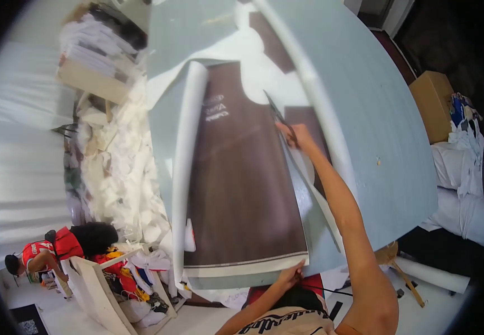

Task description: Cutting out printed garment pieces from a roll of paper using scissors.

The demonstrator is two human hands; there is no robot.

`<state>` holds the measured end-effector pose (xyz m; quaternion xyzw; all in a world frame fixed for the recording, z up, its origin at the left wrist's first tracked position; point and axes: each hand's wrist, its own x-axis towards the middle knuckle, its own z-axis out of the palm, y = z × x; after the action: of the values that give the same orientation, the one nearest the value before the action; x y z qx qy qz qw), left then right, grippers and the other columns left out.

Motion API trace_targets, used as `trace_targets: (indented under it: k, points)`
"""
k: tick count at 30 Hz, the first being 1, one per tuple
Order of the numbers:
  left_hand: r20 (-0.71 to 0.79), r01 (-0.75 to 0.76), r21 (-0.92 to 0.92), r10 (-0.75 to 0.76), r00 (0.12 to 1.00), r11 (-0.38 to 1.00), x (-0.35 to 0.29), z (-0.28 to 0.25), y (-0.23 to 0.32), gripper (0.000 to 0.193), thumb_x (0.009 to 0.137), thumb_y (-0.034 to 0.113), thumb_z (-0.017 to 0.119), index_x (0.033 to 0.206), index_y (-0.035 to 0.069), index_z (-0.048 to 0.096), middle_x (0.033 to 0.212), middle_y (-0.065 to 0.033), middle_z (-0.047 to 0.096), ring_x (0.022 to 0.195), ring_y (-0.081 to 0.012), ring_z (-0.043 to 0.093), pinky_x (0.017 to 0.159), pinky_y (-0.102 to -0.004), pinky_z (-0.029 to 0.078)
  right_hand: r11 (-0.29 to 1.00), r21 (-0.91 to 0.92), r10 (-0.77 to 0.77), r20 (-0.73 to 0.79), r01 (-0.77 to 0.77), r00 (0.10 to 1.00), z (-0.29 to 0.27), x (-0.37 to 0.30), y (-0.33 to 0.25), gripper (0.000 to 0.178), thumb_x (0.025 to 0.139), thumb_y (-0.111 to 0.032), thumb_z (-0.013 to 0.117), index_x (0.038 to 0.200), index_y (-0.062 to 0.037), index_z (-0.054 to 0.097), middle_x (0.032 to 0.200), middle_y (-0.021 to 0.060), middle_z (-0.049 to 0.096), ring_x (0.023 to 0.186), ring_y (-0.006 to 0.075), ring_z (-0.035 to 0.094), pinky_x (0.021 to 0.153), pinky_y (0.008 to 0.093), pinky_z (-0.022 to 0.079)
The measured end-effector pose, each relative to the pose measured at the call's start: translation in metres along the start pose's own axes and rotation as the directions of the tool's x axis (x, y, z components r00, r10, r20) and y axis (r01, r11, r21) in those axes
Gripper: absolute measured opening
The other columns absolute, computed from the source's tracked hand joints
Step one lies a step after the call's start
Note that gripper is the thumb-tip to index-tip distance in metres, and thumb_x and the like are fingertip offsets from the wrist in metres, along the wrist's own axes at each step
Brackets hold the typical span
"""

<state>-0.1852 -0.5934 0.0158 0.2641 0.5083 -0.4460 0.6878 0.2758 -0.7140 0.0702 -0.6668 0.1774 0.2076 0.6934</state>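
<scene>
A large sheet [242,184], printed dark brown with small white lettering and edged in white, lies flat on the table. My right hand [296,135] grips a pair of scissors [271,101] at the panel's right edge. Their blades point away from me, beside the curved white cutout. A cut gap runs from the scissors down to the near edge, baring the table. At the sheet's near right corner, my left hand [291,274] is closed on the white border. The left side of the sheet curls up into a long white roll [189,167].
The pale blue table [387,151] spreads beneath; another white roll [323,95] lies right of the scissors. White scraps [127,167] heap along the left. A person [43,257] bends by a wooden bin [94,290] of clothes. A cardboard box [432,106] stands at right.
</scene>
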Motion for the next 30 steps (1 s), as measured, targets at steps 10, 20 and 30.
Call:
trace_targets:
  k: [10,20,30]
  points:
    - [-0.044,0.010,-0.089,-0.014,0.999,0.996,0.013,0.005,-0.004,0.036,0.091,0.031,0.079,0.068,0.014,0.056,0.061,0.0017,0.049,0.064,-0.0142,0.054,0.066,-0.0290,0.047,0.997,-0.014,-0.079,0.060,0.080,0.995,0.012,0.108,-0.057,0.056,0.086,-0.046,0.079,0.054,-0.0143,0.047,0.048,-0.0014,0.045,0.038,0.0101,0.039,0.038,0.0271,0.026]
    - [-0.039,0.020,-0.081,-0.023,0.999,0.996,0.015,0.013,0.005,0.042,0.088,0.036,0.081,0.062,0.015,0.056,0.063,-0.0013,0.059,0.063,-0.0148,0.060,0.062,-0.0289,0.048,0.996,0.049,-0.085,0.091,0.081,0.992,0.035,0.185,-0.105,0.055,0.075,-0.044,0.089,0.056,-0.0126,0.049,0.052,-0.0003,0.050,0.041,0.0101,0.045,0.040,0.0264,0.035]
    - [0.361,-0.207,0.042,0.178,0.915,0.978,-0.011,-0.063,-0.023,0.076,0.089,0.067,0.065,0.127,0.001,0.064,0.111,-0.0147,0.069,0.104,-0.0234,0.067,0.094,-0.0374,0.052,0.955,0.166,-0.249,0.000,0.245,0.969,-0.082,0.072,0.044,0.036,0.101,-0.029,0.062,0.110,0.0051,0.070,0.081,0.0060,0.071,0.061,0.0139,0.061,0.056,0.0291,0.051]
